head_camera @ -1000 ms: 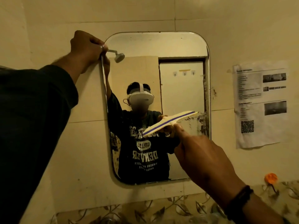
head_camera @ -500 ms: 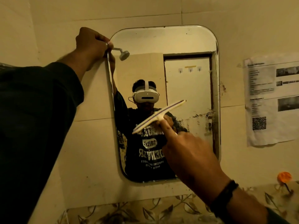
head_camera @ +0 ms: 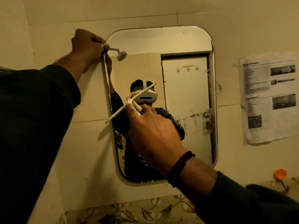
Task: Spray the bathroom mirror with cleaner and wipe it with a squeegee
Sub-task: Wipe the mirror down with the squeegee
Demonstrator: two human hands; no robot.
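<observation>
A person's left hand is gripping the upper left edge of the bathroom mirror, fingers curled around the rim at about ten o'clock on the glass, apparently steadying it against the tiled wall. At the middle of the frame, the right hand is holding a white squeegee by its handle, the blade slanting from seven o'clock up to one o'clock, its lower tip overhanging the mirror's left edge; whether the blade is touching the glass cannot be told. No spray bottle is in view, suggesting the spraying is done and wiping is under way. Dark specks and smears are showing along the mirror's right edge near three o'clock, so that side looks left to clear. Further right, a printed paper notice is hanging on the wall, with an orange hook below it at five o'clock.
</observation>
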